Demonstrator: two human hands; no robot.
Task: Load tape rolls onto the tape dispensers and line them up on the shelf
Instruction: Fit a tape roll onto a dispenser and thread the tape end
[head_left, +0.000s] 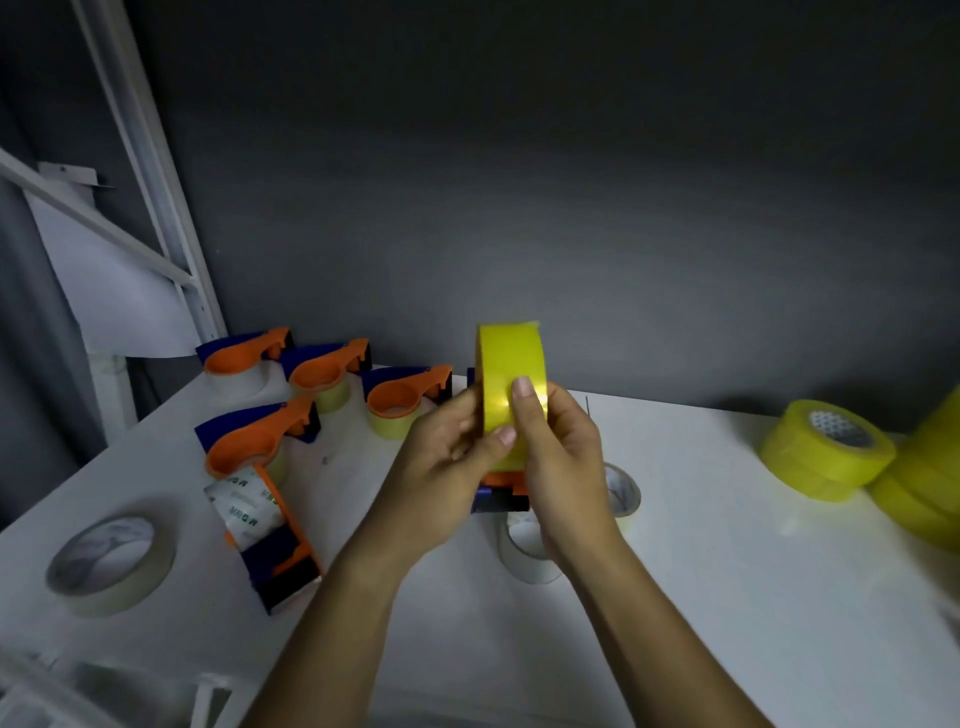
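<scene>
Both hands meet at the centre of the view, clamped on a glossy yellow roll of packing tape held upright on edge above the white shelf top; the left hand pinches its near rim, the right hand wraps its far side with a thumb pressed on the shiny band; a blue-and-orange plastic tape dispenser shows just beneath the roll, apparently held with it.

The roll looks light and stiff, though its slick face could slide under the thumbs; the flat sides or the core are probably the surer hold, and the loose end will likely cling to skin.

At ten o'clock stand four loaded orange-and-blue dispensers, one nearer than the rest; at eight o'clock a dispenser in printed wrapping lies beside a pale tape roll; at three o'clock yellow rolls are stacked; behind runs a dark grey wall, with a white metal frame at eleven.
</scene>
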